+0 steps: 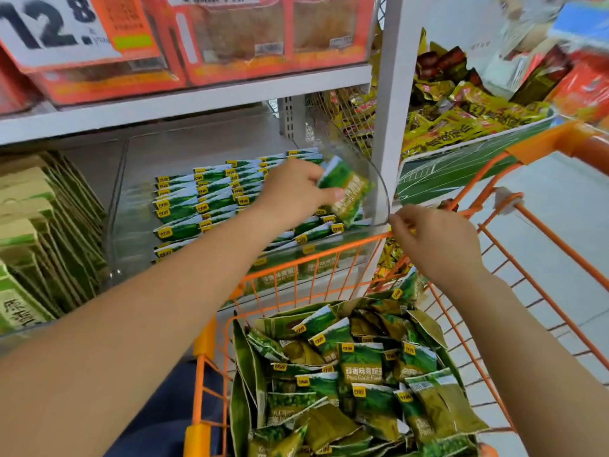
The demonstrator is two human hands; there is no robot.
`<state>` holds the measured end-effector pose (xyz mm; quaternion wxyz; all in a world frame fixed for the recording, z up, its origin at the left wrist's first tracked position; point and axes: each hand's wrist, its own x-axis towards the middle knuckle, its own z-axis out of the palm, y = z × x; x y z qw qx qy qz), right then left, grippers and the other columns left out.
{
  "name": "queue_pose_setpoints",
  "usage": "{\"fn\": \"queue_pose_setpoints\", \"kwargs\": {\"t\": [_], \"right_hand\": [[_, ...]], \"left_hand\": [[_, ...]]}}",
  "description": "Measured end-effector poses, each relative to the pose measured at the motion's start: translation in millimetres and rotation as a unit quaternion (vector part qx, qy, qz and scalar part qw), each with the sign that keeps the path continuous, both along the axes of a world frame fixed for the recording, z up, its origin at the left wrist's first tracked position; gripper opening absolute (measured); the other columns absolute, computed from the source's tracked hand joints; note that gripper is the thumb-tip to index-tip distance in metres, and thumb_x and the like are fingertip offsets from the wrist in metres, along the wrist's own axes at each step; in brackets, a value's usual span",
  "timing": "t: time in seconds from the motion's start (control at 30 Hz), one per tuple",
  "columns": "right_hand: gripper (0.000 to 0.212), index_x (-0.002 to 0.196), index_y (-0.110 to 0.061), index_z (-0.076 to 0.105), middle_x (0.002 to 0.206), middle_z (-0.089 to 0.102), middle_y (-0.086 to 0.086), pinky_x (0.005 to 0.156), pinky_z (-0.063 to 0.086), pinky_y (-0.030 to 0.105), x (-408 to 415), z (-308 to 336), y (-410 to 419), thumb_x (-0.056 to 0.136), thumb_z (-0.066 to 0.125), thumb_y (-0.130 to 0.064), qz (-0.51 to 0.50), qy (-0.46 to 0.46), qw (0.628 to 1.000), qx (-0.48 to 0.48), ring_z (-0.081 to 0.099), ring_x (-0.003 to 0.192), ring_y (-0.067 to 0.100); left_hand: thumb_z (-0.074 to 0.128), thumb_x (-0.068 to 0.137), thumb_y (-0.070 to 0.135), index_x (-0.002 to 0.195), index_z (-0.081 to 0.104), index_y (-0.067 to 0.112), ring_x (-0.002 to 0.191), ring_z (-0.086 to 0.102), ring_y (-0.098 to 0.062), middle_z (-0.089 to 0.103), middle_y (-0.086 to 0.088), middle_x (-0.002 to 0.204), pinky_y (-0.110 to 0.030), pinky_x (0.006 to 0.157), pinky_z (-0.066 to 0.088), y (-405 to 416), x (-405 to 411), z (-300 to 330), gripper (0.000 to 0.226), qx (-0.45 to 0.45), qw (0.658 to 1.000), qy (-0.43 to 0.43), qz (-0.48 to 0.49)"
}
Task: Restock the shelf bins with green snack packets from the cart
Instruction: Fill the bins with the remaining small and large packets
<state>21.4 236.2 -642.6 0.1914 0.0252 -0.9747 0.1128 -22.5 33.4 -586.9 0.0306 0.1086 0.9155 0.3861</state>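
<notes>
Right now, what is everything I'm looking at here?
Green snack packets: many, green and white, in rows in the clear shelf bin.
Held packet: one, green, above the bin's right end.
Loose green packets: a heap, in the orange cart.
Yellow packets: many, bin to the right.
Orange boxes: several, upper shelf.
Price sign: one, white, top left.
Olive packs: a stack, left bin.
Left hand: fingers grip the held packet.
Right hand: fingers at the clear bin's edge.

left hand (293,189): grips green packet (349,189) over clear bin (379,179) | right hand (438,242): pinches bin edge | cart (329,255) below
</notes>
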Motion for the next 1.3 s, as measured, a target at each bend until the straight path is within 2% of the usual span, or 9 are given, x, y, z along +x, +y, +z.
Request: {"fn": "queue_pose_setpoints", "kwargs": {"t": [0.07,0.13,0.2,0.33,0.67,1.0,1.13,1.2,1.3], "right_hand": [[0.034,0.093,-0.013,0.068,0.073,0.068,0.01,0.055,0.047,0.033,0.3,-1.7,0.2,0.099,0.043,-0.035,0.008,-0.006,1.0,0.008,0.06,0.065,0.032],[0.033,0.092,-0.013,0.068,0.071,0.067,0.011,0.053,0.042,0.032,-0.2,-1.7,-0.7,0.099,0.043,-0.034,0.011,0.001,1.0,-0.003,0.059,0.065,0.033],[0.032,0.092,-0.012,0.068,0.071,0.066,0.011,0.052,0.037,0.031,-1.5,-2.8,-2.5,0.099,0.043,-0.032,0.01,0.0,1.0,0.002,0.058,0.065,0.032],[0.033,0.09,-0.011,0.068,0.069,0.066,0.011,0.053,0.039,0.031,-2.1,-2.6,-4.2,0.099,0.043,-0.03,0.012,-0.001,1.0,-0.009,0.058,0.064,0.032],[0.033,0.085,-0.008,0.066,0.066,0.063,0.012,0.055,0.04,0.033,-2.7,-2.3,-4.3,0.098,0.044,-0.027,0.025,0.005,0.999,-0.026,0.055,0.063,0.032],[0.032,0.097,-0.013,0.069,0.081,0.068,0.009,0.057,0.043,0.031,0.2,3.6,-5.0,0.098,0.046,-0.035,0.023,0.008,1.0,-0.013,0.06,0.077,0.029],[0.035,0.078,-0.017,0.065,0.076,0.063,0.003,0.053,0.034,0.028,8.8,20.4,-10.2,0.094,0.05,-0.045,0.014,0.084,0.996,-0.036,0.058,0.074,0.024],[0.041,0.067,-0.018,0.059,0.063,0.059,0.001,0.049,0.034,0.026,13.0,26.8,-15.2,0.092,0.052,-0.048,0.052,0.018,0.997,-0.046,0.056,0.063,0.023],[0.041,0.063,-0.019,0.057,0.057,0.052,-0.001,0.049,0.034,0.026,22.0,18.4,-35.3,0.09,0.054,-0.049,0.161,-0.195,0.966,0.058,0.056,0.065,0.024]], "left_hand": [[0.071,0.085,0.028,0.059,0.051,0.009,0.055,0.028,-0.016,0.028,0.0,0.058,-0.032,0.053,0.028,15.3,-8.1,-2.0,0.038,-0.1,0.993,-0.014,-0.057],[0.071,0.085,0.026,0.086,0.02,0.01,0.068,0.014,-0.007,0.016,0.01,0.079,-0.032,0.052,0.024,24.9,-16.5,-4.5,0.053,-0.152,0.984,-0.012,-0.096],[0.073,0.084,0.028,0.061,0.034,0.016,0.06,0.026,-0.012,0.027,0.004,0.064,-0.03,0.058,0.03,32.3,-23.7,-8.3,0.047,-0.194,0.973,-0.023,-0.122],[0.07,0.086,0.034,0.083,0.054,0.016,0.08,0.046,-0.019,0.049,0.0,0.085,-0.031,0.074,0.042,44.4,-34.1,-14.2,0.024,-0.285,0.947,-0.046,-0.14],[0.051,0.095,0.016,0.076,0.051,0.009,0.053,0.032,-0.016,0.039,-0.004,0.063,-0.026,0.049,0.029,53.3,-41.4,-22.5,0.02,-0.352,0.916,-0.103,-0.163],[0.051,0.095,0.015,0.112,0.069,0.003,0.057,0.048,-0.016,0.067,-0.01,0.081,-0.025,0.054,0.042,50.5,-34.1,-12.5,0.028,-0.349,0.903,-0.144,-0.204],[0.052,0.096,0.022,0.111,0.071,0.02,0.068,0.059,-0.007,0.07,0.004,0.1,-0.028,0.076,0.051,29.2,-5.2,-2.4,0.024,-0.204,0.97,0.036,-0.127],[0.051,0.096,0.025,0.106,0.071,0.029,0.075,0.061,-0.004,0.072,0.01,0.096,-0.031,0.078,0.052,13.4,32.5,-2.9,0.023,-0.128,0.979,0.139,-0.08],[0.048,0.097,0.029,0.102,0.07,0.03,0.069,0.065,-0.011,0.072,0.006,0.08,-0.036,0.071,0.054,-14.0,81.9,-16.5,0.022,-0.154,0.98,0.075,-0.104]]}}
